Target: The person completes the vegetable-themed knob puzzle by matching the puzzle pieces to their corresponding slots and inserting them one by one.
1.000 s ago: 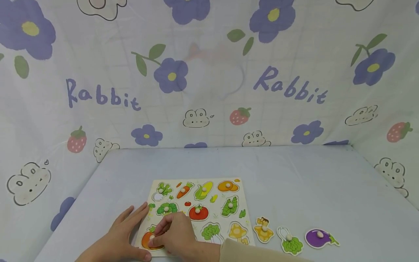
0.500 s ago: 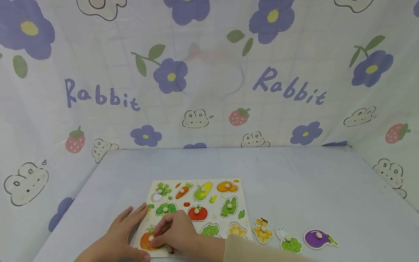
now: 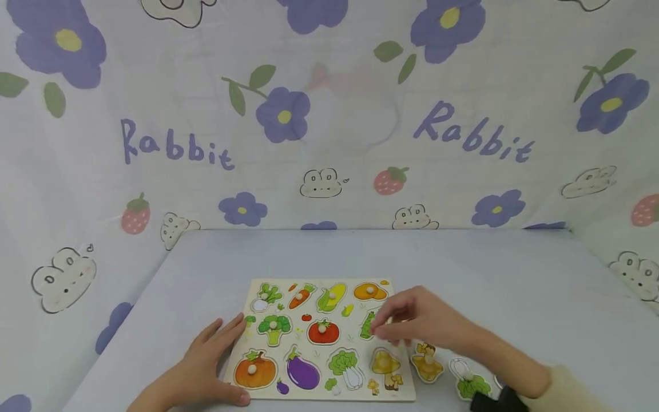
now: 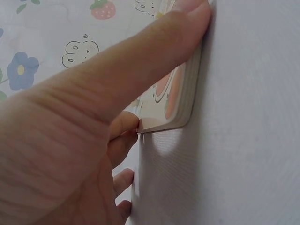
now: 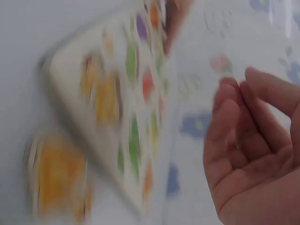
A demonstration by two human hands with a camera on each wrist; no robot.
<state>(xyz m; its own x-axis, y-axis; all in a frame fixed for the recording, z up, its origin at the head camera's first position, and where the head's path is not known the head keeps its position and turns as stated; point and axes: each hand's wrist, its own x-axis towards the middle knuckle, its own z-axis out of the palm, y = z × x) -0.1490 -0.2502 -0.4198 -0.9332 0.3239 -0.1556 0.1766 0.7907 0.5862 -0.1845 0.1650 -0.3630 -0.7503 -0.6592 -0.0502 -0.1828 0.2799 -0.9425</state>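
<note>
A wooden knob puzzle board (image 3: 319, 393) with vegetable pictures lies on the table. My left hand (image 3: 206, 366) rests at its near left corner, thumb along the front edge, fingers at the left side; the left wrist view shows this thumb (image 4: 140, 56) against the edge. Its pumpkin piece (image 3: 259, 375) sits in place with a knob. Eggplant, bok choy and mushroom spots show no knob. Over the board's right side hovers my right hand (image 3: 427, 320), fingers loosely bent, nothing seen between them. Beyond the right edge lie a mushroom piece (image 3: 426, 369) and a bok choy piece (image 3: 471, 386).
An eggplant piece (image 3: 498, 380) lies farther right, mostly hidden by the right forearm. A black device (image 3: 499, 400) is on the right wrist. Behind the table (image 3: 329, 254) hangs a patterned cloth (image 3: 340, 137) with flowers and rabbits.
My right hand has let go of the pumpkin piece's knob and moved right, across the board, uncovering the eggplant spot. My left hand keeps its place at the corner.
</note>
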